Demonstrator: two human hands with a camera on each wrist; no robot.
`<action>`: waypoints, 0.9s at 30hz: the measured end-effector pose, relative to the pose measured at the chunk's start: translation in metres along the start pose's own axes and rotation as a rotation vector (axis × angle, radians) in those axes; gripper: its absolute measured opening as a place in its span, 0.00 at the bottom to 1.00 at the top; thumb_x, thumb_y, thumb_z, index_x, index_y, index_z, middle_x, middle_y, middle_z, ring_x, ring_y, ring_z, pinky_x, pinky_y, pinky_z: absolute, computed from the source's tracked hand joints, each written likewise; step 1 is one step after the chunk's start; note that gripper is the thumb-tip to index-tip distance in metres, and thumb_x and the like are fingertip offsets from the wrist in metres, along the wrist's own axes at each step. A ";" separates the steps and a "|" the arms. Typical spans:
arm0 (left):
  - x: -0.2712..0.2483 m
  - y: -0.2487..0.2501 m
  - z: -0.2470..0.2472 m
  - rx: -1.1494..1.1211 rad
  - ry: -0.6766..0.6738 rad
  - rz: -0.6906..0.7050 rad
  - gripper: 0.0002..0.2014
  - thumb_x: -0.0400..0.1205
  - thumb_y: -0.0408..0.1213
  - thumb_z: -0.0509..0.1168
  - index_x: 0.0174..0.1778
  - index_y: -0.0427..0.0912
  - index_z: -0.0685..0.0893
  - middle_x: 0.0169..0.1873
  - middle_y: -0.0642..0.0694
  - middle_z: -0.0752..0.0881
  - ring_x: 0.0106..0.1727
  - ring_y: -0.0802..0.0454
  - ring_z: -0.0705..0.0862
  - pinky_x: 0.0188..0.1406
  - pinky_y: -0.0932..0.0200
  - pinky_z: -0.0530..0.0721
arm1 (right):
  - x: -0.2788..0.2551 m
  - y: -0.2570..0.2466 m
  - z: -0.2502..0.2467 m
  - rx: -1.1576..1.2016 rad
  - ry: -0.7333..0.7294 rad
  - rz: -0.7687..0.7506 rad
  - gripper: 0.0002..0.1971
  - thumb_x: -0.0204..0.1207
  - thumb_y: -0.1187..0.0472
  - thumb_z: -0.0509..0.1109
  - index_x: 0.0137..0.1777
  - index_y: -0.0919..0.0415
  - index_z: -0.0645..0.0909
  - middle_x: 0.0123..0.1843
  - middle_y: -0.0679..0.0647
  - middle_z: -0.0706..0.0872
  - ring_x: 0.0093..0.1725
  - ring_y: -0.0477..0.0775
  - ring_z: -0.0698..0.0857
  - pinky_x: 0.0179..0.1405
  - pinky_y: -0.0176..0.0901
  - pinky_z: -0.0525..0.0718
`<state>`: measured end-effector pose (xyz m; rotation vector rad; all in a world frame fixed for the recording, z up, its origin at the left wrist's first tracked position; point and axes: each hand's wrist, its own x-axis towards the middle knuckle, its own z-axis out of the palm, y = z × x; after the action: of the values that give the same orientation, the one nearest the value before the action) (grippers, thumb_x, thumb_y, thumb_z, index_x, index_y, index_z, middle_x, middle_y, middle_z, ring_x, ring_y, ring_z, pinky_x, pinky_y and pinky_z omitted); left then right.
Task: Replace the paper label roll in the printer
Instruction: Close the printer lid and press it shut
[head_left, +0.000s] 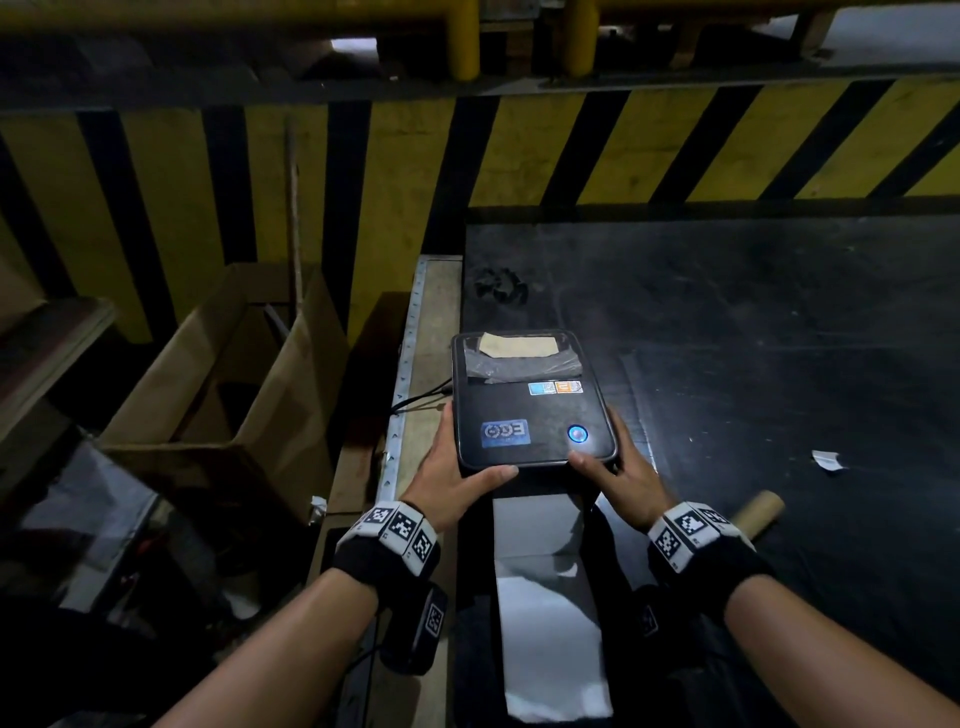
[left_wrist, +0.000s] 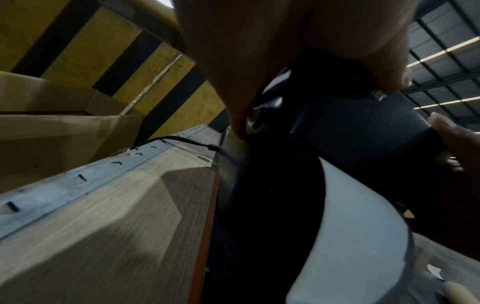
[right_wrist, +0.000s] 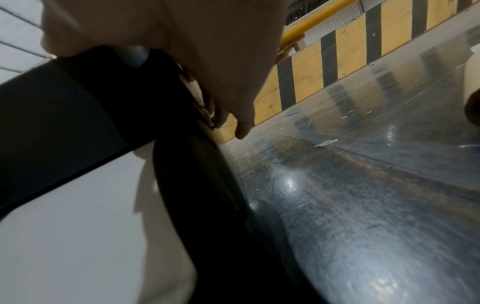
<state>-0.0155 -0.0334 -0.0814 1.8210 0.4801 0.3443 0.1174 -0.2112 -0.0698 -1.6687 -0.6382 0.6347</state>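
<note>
A black label printer (head_left: 530, 410) sits on the left part of a black table (head_left: 753, 322), its blue button (head_left: 577, 434) lit. My left hand (head_left: 457, 478) grips the lid's front left corner, thumb on the front edge. My right hand (head_left: 623, 478) grips the front right corner the same way. A white label paper strip (head_left: 545, 597) runs out from under the lid's front edge toward me. The left wrist view shows the left hand (left_wrist: 285, 51) on the lid (left_wrist: 363, 127) above the paper (left_wrist: 363, 236). The right hand (right_wrist: 194, 41) wraps the lid (right_wrist: 78, 115).
An empty cardboard core (head_left: 761, 512) lies on the table right of my right wrist. A white paper scrap (head_left: 826, 460) lies further right. A cable (head_left: 421, 397) leaves the printer's left side. An open cardboard box (head_left: 234, 395) stands left; a yellow-black striped barrier (head_left: 519, 150) is behind.
</note>
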 end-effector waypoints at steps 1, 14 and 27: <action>0.000 0.000 0.000 0.000 0.000 0.001 0.48 0.70 0.37 0.76 0.79 0.52 0.52 0.60 0.73 0.72 0.55 0.90 0.73 0.51 0.88 0.71 | 0.000 0.000 0.000 -0.001 0.003 0.001 0.26 0.74 0.68 0.69 0.63 0.42 0.62 0.54 0.34 0.80 0.46 0.20 0.81 0.46 0.15 0.77; 0.001 -0.002 0.000 -0.030 -0.002 -0.016 0.49 0.69 0.41 0.78 0.80 0.54 0.53 0.67 0.60 0.76 0.65 0.78 0.75 0.61 0.79 0.76 | 0.000 0.000 0.001 0.016 0.001 0.010 0.29 0.74 0.67 0.69 0.66 0.42 0.60 0.55 0.36 0.80 0.46 0.18 0.81 0.47 0.16 0.78; 0.001 0.000 0.000 -0.037 -0.012 -0.008 0.47 0.70 0.38 0.77 0.78 0.57 0.53 0.62 0.69 0.74 0.59 0.84 0.76 0.57 0.82 0.76 | -0.001 -0.002 0.001 0.006 0.006 0.007 0.28 0.75 0.70 0.68 0.66 0.44 0.60 0.54 0.38 0.79 0.44 0.18 0.81 0.44 0.15 0.77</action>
<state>-0.0144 -0.0329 -0.0811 1.7834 0.4698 0.3344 0.1162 -0.2105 -0.0679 -1.6671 -0.6260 0.6361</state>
